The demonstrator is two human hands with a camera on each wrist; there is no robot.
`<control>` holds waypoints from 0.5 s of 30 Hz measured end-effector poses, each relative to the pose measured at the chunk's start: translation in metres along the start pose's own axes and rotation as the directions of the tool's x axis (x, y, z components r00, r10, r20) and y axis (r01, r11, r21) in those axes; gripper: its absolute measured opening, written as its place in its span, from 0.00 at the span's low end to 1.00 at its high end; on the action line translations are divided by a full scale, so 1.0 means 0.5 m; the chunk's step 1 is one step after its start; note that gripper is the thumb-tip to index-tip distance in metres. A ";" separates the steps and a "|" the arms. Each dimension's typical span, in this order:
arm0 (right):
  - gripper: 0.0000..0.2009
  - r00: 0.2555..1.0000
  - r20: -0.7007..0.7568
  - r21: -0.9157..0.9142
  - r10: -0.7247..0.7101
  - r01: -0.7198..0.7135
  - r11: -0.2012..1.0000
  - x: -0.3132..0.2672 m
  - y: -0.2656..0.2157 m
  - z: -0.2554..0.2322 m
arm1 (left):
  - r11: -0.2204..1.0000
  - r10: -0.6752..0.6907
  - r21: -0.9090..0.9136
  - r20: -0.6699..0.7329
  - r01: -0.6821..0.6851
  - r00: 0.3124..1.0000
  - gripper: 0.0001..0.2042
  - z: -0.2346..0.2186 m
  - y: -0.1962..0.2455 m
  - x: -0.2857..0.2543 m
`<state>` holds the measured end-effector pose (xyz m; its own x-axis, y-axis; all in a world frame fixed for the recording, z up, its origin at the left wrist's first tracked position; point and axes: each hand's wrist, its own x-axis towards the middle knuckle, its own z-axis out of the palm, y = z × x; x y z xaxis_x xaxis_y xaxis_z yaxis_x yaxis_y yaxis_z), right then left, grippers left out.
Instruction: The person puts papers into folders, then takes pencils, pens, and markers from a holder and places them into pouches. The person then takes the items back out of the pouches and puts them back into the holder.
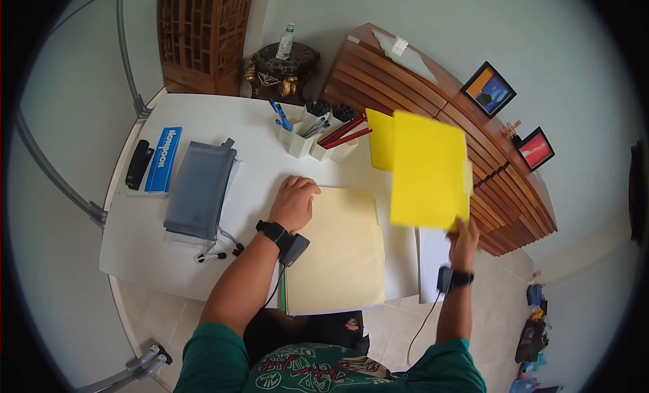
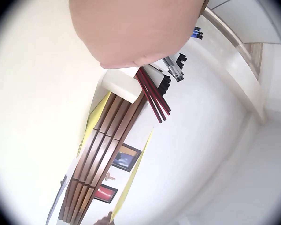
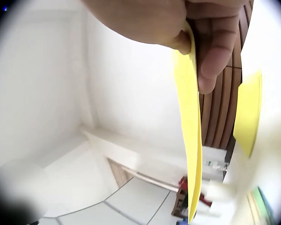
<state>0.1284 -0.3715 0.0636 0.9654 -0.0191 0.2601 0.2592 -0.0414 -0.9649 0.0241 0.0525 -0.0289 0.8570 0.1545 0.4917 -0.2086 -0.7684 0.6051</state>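
Observation:
My left hand (image 1: 293, 202) rests on the upper left corner of a cream file folder (image 1: 341, 254), which tops a stack with green edges beneath it, at the front of the white table. Raised on the right is a yellow file folder (image 1: 429, 173); my right hand (image 1: 464, 244) pinches its lower right corner. In the right wrist view the held folder (image 3: 191, 126) hangs nearly edge-on between thumb and fingers. Behind it, partly covered in the head view, is another yellow folder (image 1: 381, 141). A white sheet (image 1: 433, 264) lies at the table's right edge.
White pen holders (image 1: 301, 144) with blue, black and red pens stand at the back. To the left are a grey zip pouch (image 1: 196, 190), a blue notebook (image 1: 164, 160) and a black stapler (image 1: 139, 164). A wooden cabinet (image 1: 405, 89) stands beyond the table.

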 end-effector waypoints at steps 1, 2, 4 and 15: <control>0.12 1.000 0.003 -0.022 -0.016 0.016 1.000 -0.073 -0.012 0.003 | 1.000 0.010 -0.023 -0.001 -0.010 1.000 0.10 0.001 -0.004 0.001; 0.13 0.999 0.015 -0.098 0.038 -0.036 0.995 -0.142 -0.030 0.012 | 0.999 0.020 -0.043 -0.002 -0.020 1.000 0.11 0.000 -0.008 0.002; 0.16 0.992 0.042 -0.156 0.115 -0.107 0.982 -0.255 -0.048 0.052 | 0.992 -0.012 -0.129 -0.048 0.006 0.999 0.12 0.001 -0.006 0.004; 0.26 0.950 0.241 -0.647 0.199 0.004 0.762 -0.422 -0.046 0.194 | 0.995 0.007 0.095 0.099 -0.016 0.995 0.23 -0.001 -0.005 -0.003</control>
<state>-0.0783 -0.2698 0.0274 0.9757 0.2141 0.0467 0.1829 -0.6781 -0.7119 0.0232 0.0543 -0.0308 0.8981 0.0871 0.4311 -0.1766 -0.8263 0.5349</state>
